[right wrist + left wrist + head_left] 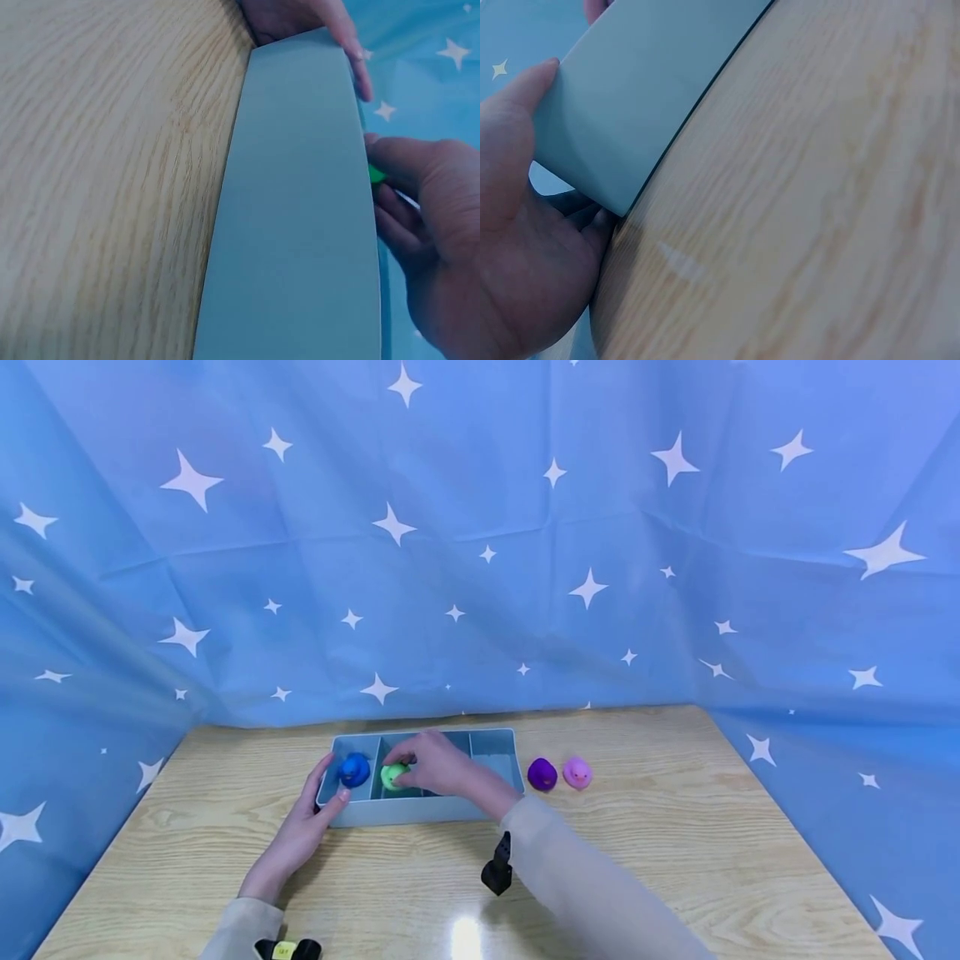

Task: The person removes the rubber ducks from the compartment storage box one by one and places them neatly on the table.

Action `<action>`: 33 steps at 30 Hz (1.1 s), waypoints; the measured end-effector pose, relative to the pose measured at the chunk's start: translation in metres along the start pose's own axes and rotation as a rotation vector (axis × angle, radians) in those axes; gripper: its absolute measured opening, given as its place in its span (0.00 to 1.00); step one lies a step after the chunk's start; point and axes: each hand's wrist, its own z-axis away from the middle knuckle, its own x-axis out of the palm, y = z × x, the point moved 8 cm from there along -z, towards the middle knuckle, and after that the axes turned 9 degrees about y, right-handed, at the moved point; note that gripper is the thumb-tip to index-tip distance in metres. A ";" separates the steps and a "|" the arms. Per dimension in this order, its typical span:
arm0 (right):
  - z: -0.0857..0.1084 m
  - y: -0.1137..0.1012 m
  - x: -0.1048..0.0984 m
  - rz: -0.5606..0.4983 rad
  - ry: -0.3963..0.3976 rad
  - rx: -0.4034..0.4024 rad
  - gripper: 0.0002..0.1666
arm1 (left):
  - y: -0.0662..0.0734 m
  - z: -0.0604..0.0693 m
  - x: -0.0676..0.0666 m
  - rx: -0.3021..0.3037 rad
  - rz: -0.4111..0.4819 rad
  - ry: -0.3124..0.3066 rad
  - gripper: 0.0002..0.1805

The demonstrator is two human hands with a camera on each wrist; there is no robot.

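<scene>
A grey-blue divided box (420,812) sits on the table. At its left end my left hand (306,827) holds the corner, thumb over the front rim and fingers along the side. The box's front wall (645,90) fills much of the left wrist view. A blue rubber duck (354,770) is in the leftmost compartment. In the compartment to its right, my right hand (438,764) pinches a green rubber duck (392,777) between thumb and fingers. Only a sliver of the green duck (376,174) shows in the right wrist view; the box wall and my fingers hide the rest.
Just right of the box, a purple rubber duck (542,774) and a pink rubber duck (577,772) stand side by side on the wooden table (675,860). A blue curtain with white stars (480,568) hangs behind the table's far edge.
</scene>
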 end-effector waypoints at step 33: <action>0.069 0.028 -0.075 -0.020 0.171 -0.040 0.15 | 0.004 0.002 0.000 0.053 0.025 0.009 0.41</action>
